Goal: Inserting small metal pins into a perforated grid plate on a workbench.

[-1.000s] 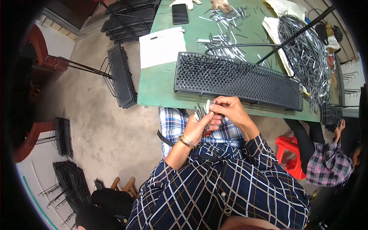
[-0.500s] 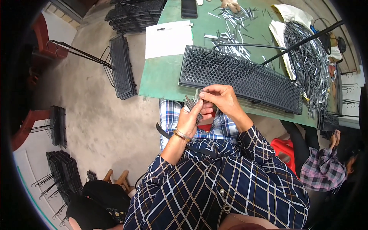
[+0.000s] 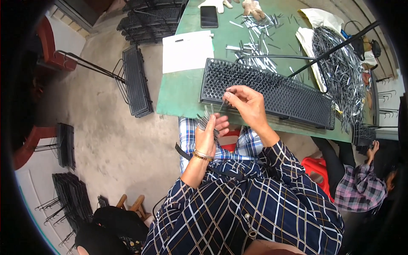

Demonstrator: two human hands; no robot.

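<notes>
My left hand (image 3: 207,137) is closed around a bunch of thin metal strips (image 3: 205,120), whose ends fan out above the thumb. Its other fingers are partly uncurled. To the right and a little higher, my right hand (image 3: 250,107) pinches a slim dark strip (image 3: 224,104) between thumb and fingertips, smeared by motion. That hand is just in front of the near left part of a long black rack (image 3: 272,90), which is covered in rows of small round holes. The rack lies slantwise along the near edge of the green table (image 3: 178,95).
Loose strips (image 3: 257,59) lie behind the rack. A white sack (image 3: 308,49) spills a large heap of strips (image 3: 340,63) at the right. Paper (image 3: 187,53), a phone (image 3: 209,17) and gloves (image 3: 253,7) are on the table. Other racks (image 3: 138,83) stand left; another person (image 3: 361,187) sits at right.
My right hand has drawn away from the left hand's bunch, up toward the rack, with a strip in its fingertips. The left hand has shifted slightly left and down.
</notes>
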